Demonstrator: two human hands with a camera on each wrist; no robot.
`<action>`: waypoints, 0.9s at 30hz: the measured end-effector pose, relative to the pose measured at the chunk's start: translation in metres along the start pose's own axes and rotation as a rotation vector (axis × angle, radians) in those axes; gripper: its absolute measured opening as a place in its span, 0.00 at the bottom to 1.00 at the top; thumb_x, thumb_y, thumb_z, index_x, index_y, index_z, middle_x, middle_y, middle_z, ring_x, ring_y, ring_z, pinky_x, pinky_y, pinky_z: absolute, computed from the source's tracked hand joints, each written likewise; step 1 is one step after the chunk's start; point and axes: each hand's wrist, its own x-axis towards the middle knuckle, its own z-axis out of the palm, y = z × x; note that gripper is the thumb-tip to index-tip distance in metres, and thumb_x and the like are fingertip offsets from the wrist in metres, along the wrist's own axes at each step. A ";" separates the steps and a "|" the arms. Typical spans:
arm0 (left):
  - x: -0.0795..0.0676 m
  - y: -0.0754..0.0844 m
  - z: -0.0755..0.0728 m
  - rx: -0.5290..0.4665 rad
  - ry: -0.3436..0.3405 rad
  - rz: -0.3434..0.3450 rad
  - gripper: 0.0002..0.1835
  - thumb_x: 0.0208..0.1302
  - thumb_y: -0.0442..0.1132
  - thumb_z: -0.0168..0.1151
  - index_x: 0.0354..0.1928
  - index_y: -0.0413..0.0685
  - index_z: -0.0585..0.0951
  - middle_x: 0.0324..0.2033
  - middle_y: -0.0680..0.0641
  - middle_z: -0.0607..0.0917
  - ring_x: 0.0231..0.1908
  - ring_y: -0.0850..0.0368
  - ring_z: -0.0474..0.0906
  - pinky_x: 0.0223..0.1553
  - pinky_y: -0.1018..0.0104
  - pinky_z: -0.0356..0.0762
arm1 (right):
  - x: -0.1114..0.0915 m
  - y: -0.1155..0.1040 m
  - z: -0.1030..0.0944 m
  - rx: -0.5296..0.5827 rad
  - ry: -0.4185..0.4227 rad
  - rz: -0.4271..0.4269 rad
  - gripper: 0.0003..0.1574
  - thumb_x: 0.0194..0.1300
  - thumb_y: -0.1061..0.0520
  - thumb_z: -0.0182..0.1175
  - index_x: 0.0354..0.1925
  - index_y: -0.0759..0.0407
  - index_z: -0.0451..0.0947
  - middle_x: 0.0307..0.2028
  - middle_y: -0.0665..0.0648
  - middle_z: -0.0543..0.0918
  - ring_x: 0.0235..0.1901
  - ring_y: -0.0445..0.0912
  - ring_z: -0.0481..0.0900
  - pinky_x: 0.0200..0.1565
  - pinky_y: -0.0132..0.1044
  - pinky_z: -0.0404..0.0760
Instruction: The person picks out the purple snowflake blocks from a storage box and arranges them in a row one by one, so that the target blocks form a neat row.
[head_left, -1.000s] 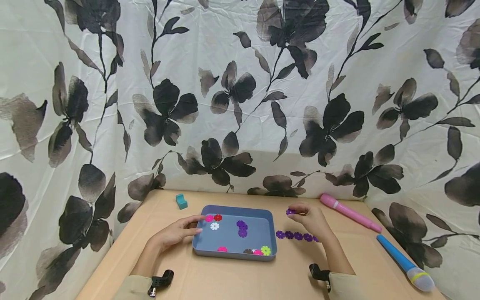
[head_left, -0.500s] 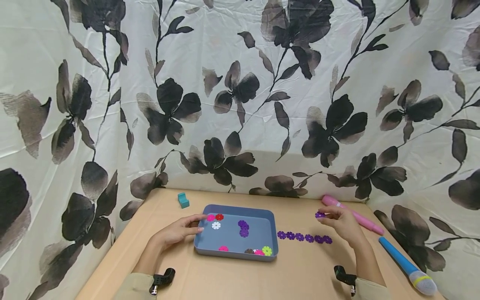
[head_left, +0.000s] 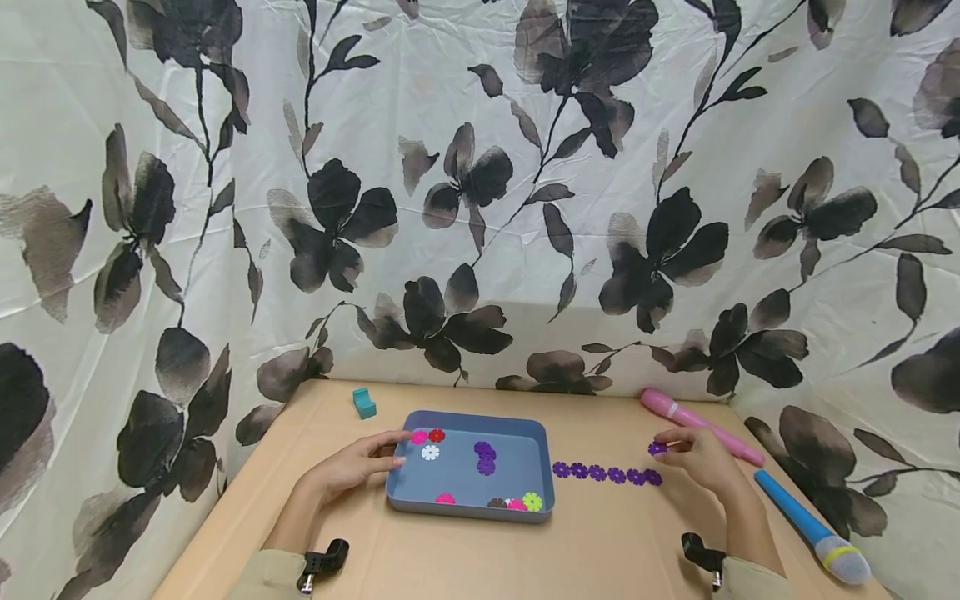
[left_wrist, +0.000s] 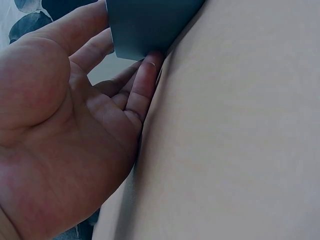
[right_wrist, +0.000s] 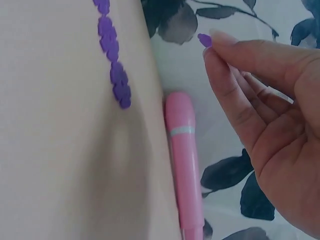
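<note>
My right hand [head_left: 703,463] pinches a purple flower-shaped disc [head_left: 657,448] between thumb and fingertips, above the right end of a row of several purple flower discs [head_left: 597,472]. The right wrist view shows the pinched disc [right_wrist: 204,39] edge-on, apart from the row [right_wrist: 114,60]. At the left side of a grey-blue tray [head_left: 517,458], my left hand [head_left: 345,468] holds the rim, thumb and index finger over the edge. In the left wrist view, its fingers lie around the tray's corner [left_wrist: 145,30]. Purple discs [head_left: 485,458] lie clustered mid-tray.
Inside the tray are also pink, red, white [head_left: 430,452], brown and yellow-green [head_left: 532,502] discs. A teal block [head_left: 363,403] stands behind it on the left. To the right lie a pink toy microphone [head_left: 701,427] and a blue one [head_left: 810,525]. A floral curtain [head_left: 555,333] backs the table.
My right hand has carried the purple disc rightward from near the tray, then lowered it toward the row's right end. My left hand stays at the tray.
</note>
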 end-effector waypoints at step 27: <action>-0.001 -0.001 0.000 0.000 0.002 -0.001 0.34 0.74 0.47 0.65 0.77 0.48 0.69 0.81 0.37 0.56 0.81 0.36 0.47 0.80 0.39 0.48 | -0.007 0.047 0.006 -0.068 -0.039 0.163 0.19 0.60 0.66 0.74 0.50 0.69 0.86 0.41 0.60 0.87 0.38 0.48 0.75 0.33 0.31 0.74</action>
